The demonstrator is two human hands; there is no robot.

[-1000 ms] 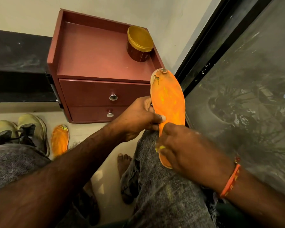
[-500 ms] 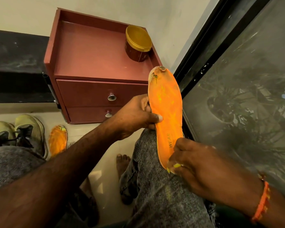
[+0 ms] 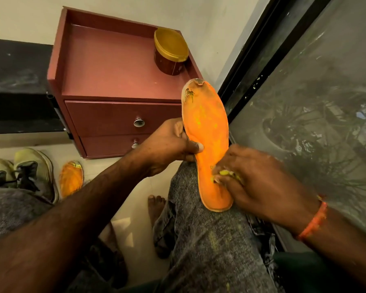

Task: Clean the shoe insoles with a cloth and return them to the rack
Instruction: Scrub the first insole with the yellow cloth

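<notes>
Two-drawer maroon cabinet (image 3: 123,85) beside dark window (image 3: 325,102).

The insole (image 3: 207,144) stands on the person's right knee (image 3: 209,240), between both hands. Beyond it sits the drawer cabinet (image 3: 114,81), a jar (image 3: 170,51) on top. Left on the floor (image 3: 135,208): shoes (image 3: 25,174), then a second insole (image 3: 71,178).

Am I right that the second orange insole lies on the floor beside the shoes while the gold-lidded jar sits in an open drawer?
Not quite: the head view shows the gold-lidded jar standing on top of the red cabinet, whose drawers are closed. The second orange insole does lie beside the shoes.
</notes>
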